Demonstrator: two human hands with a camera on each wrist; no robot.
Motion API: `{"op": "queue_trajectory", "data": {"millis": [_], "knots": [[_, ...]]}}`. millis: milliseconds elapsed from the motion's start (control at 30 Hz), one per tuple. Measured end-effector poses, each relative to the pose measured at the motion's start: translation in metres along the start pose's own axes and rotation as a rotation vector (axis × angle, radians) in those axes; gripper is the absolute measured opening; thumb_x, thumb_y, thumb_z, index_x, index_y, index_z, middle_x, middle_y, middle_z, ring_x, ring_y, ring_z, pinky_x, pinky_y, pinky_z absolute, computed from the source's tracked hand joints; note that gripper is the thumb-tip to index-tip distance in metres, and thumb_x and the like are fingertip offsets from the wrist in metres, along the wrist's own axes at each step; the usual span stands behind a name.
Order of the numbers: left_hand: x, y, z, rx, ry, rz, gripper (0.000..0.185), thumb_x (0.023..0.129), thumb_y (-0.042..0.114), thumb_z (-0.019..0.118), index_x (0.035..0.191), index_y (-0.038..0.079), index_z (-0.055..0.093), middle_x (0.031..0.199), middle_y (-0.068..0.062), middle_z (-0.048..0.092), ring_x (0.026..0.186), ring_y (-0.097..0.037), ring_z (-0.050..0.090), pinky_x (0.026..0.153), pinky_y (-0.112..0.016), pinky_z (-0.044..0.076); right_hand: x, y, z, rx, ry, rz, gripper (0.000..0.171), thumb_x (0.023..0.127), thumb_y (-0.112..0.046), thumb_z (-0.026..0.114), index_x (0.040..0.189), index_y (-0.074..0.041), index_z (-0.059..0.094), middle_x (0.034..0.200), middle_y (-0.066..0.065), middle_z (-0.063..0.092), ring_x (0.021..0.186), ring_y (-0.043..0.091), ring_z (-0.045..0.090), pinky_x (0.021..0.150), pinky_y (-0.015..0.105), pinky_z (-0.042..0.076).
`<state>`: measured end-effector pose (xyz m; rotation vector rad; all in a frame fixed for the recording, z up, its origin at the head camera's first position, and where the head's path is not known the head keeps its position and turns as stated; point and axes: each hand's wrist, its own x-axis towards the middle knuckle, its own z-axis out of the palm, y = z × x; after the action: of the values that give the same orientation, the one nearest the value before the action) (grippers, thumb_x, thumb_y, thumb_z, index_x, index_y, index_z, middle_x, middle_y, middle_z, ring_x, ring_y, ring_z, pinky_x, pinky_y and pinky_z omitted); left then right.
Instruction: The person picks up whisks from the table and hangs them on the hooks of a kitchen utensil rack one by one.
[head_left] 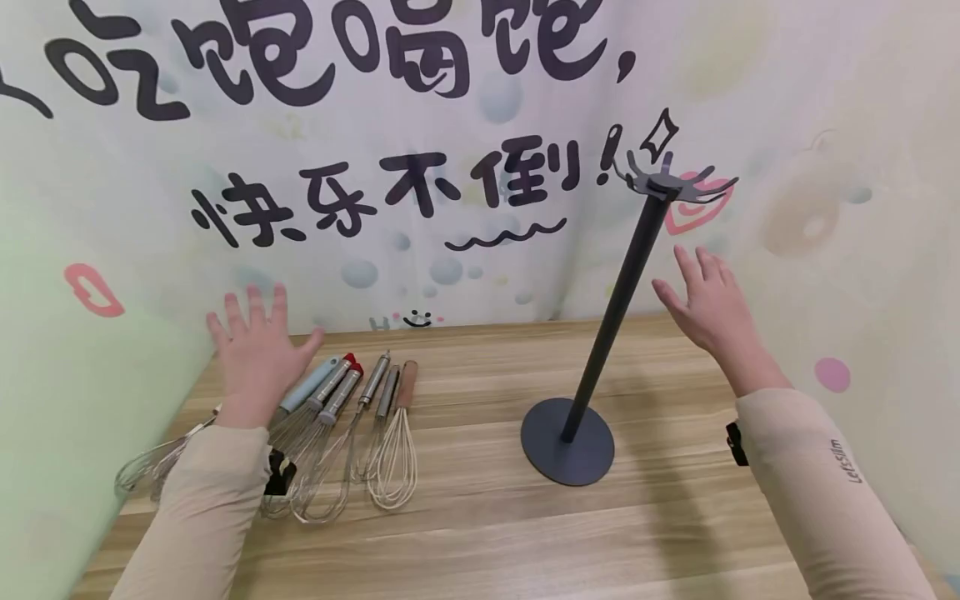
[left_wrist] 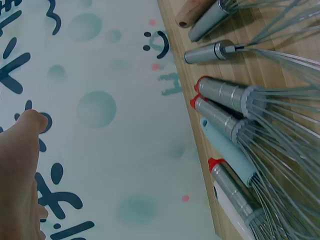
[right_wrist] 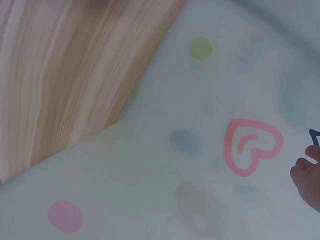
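A row of whisks (head_left: 337, 433) lies at the worktop's (head_left: 480, 517) left end, handles close to the back wall, with bare wood between them and the dark stand (head_left: 600, 333). The left hand (head_left: 255, 354) hovers over the handles, grip released, fingers spread, holding nothing. The right hand (head_left: 712, 308) is raised just right of the stand's pole, likewise open. The left wrist view shows red-capped handles (left_wrist: 220, 92); the right wrist view is blurred, perhaps one fingertip.
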<state>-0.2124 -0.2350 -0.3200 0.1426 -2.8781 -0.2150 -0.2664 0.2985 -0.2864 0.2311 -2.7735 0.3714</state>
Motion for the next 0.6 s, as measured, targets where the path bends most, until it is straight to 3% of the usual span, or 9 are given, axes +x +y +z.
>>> {"op": "queue_trajectory", "data": {"millis": [233, 400, 600], "knots": [[0.002, 0.021, 0.009, -0.031, 0.014, 0.031, 0.077, 0.095, 0.047, 0.043, 0.152, 0.004, 0.012, 0.152, -0.035, 0.016, 0.139, -0.057, 0.011, 0.113, -0.069, 0.006, 0.003, -0.027, -0.016, 0.181, 0.127, -0.041, 0.060, 0.101, -0.042, 0.035, 0.146, -0.002, 0.035, 0.149, 0.027, 0.035, 0.137, 0.047, 0.031, 0.113, 0.060, 0.023], [0.001, 0.038, 0.022, -0.080, 0.025, 0.068, 0.070, 0.095, 0.038, 0.046, 0.151, 0.004, 0.019, 0.149, -0.034, 0.026, 0.136, -0.055, 0.021, 0.112, -0.068, 0.014, -0.001, -0.042, -0.022, 0.303, 0.284, -0.061, 0.048, 0.102, -0.033, 0.040, 0.134, 0.000, 0.052, 0.135, 0.026, 0.052, 0.129, 0.043, 0.046, 0.110, 0.055, 0.033], [-0.001, 0.054, 0.037, -0.088, 0.034, 0.114, 0.065, 0.096, 0.029, 0.048, 0.150, 0.002, 0.023, 0.145, -0.033, 0.035, 0.133, -0.052, 0.031, 0.110, -0.065, 0.026, -0.009, -0.068, -0.032, 0.404, 0.383, -0.069, 0.042, 0.100, -0.033, 0.045, 0.122, -0.002, 0.063, 0.120, 0.023, 0.064, 0.117, 0.039, 0.057, 0.101, 0.052, 0.043]]}}
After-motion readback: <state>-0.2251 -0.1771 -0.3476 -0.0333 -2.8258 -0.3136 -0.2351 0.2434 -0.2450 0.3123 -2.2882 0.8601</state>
